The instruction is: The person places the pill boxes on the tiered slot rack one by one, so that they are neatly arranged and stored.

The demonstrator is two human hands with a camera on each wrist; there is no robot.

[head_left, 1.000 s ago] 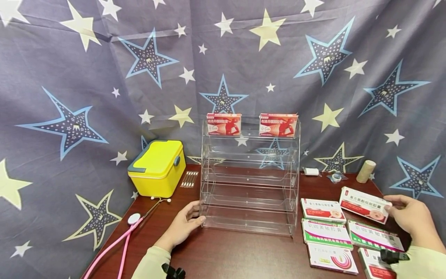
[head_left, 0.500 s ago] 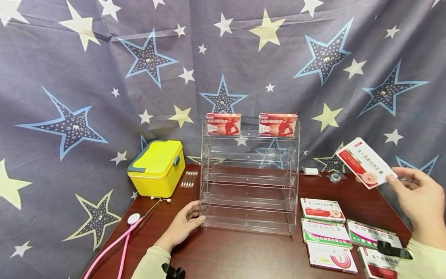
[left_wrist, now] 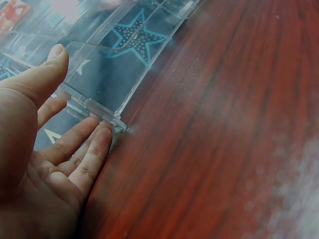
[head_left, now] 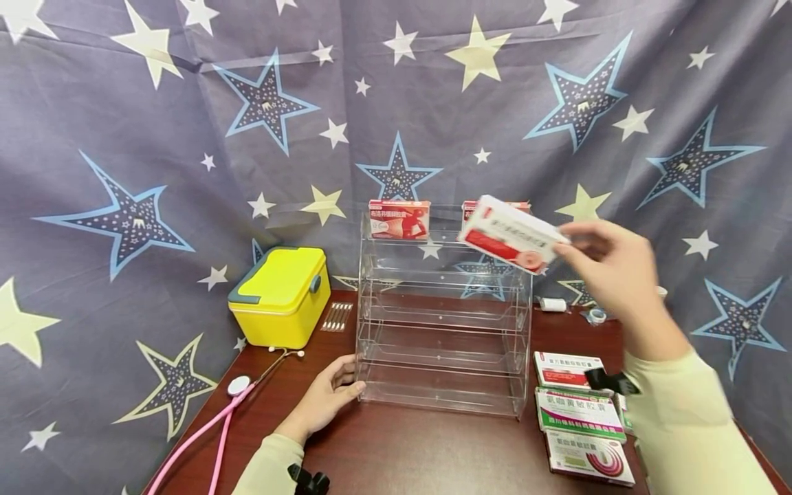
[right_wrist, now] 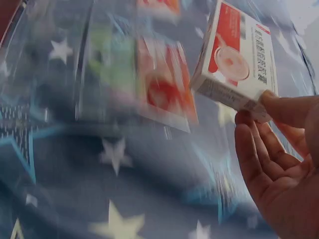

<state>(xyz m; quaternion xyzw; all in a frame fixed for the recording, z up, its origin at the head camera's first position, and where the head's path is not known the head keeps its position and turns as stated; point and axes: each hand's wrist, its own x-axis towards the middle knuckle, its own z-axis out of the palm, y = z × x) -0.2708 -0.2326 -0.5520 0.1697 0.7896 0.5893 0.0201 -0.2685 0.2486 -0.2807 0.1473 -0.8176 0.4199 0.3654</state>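
Note:
My right hand (head_left: 612, 271) pinches a white and red medicine box (head_left: 509, 235) by its right end, thumb against fingers, in the head view. Held up tilted, the box overlaps the upper right of a clear acrylic tiered display rack (head_left: 441, 402). In the right wrist view the thumb and fingertips (right_wrist: 269, 99) grip one corner of that box (right_wrist: 249, 55). On the top tier stand two red medicine boxes, the left one (head_left: 399, 221) in full view, the right one (head_left: 468, 212) mostly hidden. My left hand (head_left: 323, 402) touches the rack's lower left side, its fingertips (left_wrist: 102, 130) at the base corner.
Several medicine boxes (head_left: 581, 412) lie at the table's right, partly behind the right sleeve. On the left are a yellow case (head_left: 281, 302), a cotton swab pack (head_left: 337, 317) and a pink stethoscope (head_left: 201, 440). A white roll (head_left: 553, 304) and a tape roll (head_left: 596, 315) sit behind.
My right hand has lifted the white and red box off the table at the right and carried it up and left to the rack's upper right. The left hand stays put.

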